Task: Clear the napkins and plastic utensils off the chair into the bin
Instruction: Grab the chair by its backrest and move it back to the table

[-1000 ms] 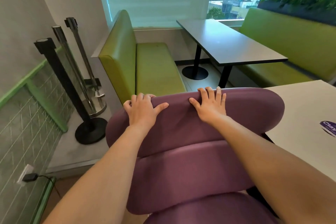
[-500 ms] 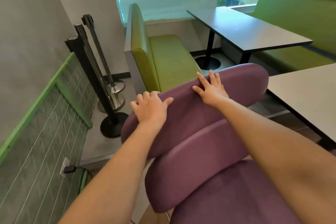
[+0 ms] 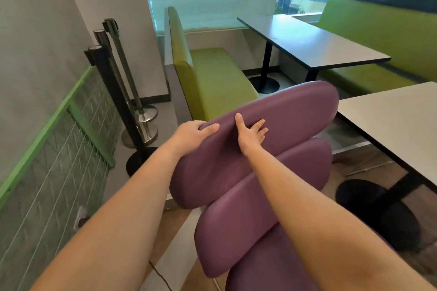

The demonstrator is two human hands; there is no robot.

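Note:
A purple padded chair (image 3: pixel 255 196) fills the lower middle, its top back pad (image 3: pixel 295 111) slanting up to the right. My left hand (image 3: pixel 192 133) grips the pad's upper edge, fingers curled over the far side and thumb on the near face. My right hand (image 3: pixel 250 132) lies flat on the same pad a little to the right, thumb up along the edge and fingers spread sideways. No napkins, plastic utensils or bin are in view. My arms hide most of the seat.
A white table (image 3: pixel 402 125) on a black round foot (image 3: pixel 378 208) stands right of the chair. Behind are a green bench (image 3: pixel 212 78), a dark table (image 3: pixel 307 42) and another bench. Black and chrome barrier posts (image 3: pixel 113 92) stand left by the wall.
The chair back has swung round and away from the white table, its top pad now slanted. My right hand turned from fingers over the top edge to lying sideways on the pad.

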